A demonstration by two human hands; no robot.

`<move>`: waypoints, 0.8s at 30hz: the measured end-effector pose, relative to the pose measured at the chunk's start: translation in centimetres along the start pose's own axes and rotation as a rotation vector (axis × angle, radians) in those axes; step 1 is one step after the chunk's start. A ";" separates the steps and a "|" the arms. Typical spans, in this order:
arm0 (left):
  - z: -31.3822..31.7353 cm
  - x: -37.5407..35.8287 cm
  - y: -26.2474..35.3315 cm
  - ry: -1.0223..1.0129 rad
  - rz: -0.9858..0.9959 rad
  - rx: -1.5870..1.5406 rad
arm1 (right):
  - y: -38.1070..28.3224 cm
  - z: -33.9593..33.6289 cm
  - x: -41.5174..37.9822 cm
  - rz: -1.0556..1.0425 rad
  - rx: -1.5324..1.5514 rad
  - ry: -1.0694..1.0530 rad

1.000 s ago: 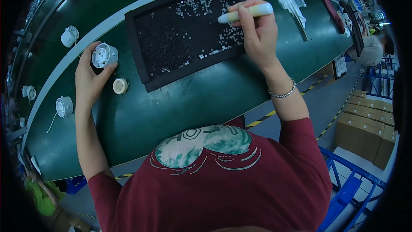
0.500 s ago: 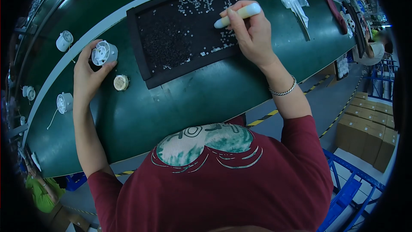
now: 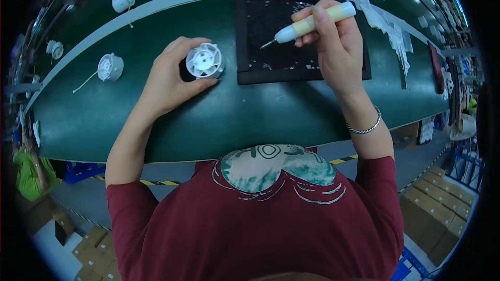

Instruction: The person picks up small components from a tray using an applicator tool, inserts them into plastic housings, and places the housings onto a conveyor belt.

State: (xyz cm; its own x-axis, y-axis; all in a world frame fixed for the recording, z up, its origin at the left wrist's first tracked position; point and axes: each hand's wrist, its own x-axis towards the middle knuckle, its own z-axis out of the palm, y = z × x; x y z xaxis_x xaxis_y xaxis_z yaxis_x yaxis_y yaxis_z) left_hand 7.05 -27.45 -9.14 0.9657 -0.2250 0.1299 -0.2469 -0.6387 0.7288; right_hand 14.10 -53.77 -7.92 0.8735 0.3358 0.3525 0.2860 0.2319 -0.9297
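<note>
My left hand (image 3: 169,75) curls round a white round plastic housing (image 3: 204,61) from its left side, thumb at the lower edge and fingers along the top. Spokes and a central hub show on the housing's upward face. In my right hand (image 3: 336,41) is a pen-shaped tool (image 3: 304,27) with a pale yellow and light blue handle. Its thin metal tip points down and left, above a black tray (image 3: 304,74). Small silvery pieces (image 3: 268,66) lie scattered in the tray. Part of the tray is hidden behind my right hand.
Another white housing (image 3: 110,67) with a trailing cord stands on the green table (image 3: 208,125) at left. More white units (image 3: 123,0) sit beyond the pale rail (image 3: 156,8). Plastic bags (image 3: 388,26) lie right of the tray. A person in green (image 3: 32,174) is at far left.
The view has shifted, so the table's contents appear elsewhere. My left hand has brought the housing closer to the tray. The tool's metal tip now shows clearly. The round cream piece is no longer visible.
</note>
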 end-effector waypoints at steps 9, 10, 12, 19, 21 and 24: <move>0.0 -0.3 -0.9 0.020 -0.003 -0.028 | 1.1 7.8 1.9 -0.257 -0.398 -0.268; 0.0 -0.3 -0.9 0.013 -0.009 -0.020 | 1.2 8.0 2.0 -0.283 -0.439 -0.290; 0.2 -0.4 -1.1 0.041 0.026 -0.025 | 1.4 8.4 2.2 -0.342 -0.520 -0.326; 0.5 -0.5 -1.2 0.102 0.074 -0.003 | 1.0 10.3 2.1 -0.455 -0.642 -0.387; 0.5 -0.6 -1.4 0.018 0.003 -0.041 | 1.1 10.7 2.2 -0.467 -0.656 -0.361; -0.9 0.2 -0.8 -0.008 -0.057 0.001 | 1.0 10.1 2.2 -0.456 -0.531 -0.338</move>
State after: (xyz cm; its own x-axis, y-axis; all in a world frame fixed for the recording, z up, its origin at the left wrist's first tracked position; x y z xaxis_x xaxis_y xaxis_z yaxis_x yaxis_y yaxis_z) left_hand 7.49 -26.30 -9.11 0.9774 -0.1941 0.0833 -0.1919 -0.6509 0.7345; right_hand 12.37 -43.54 -7.01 0.4810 0.5921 0.6466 0.8132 -0.0256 -0.5814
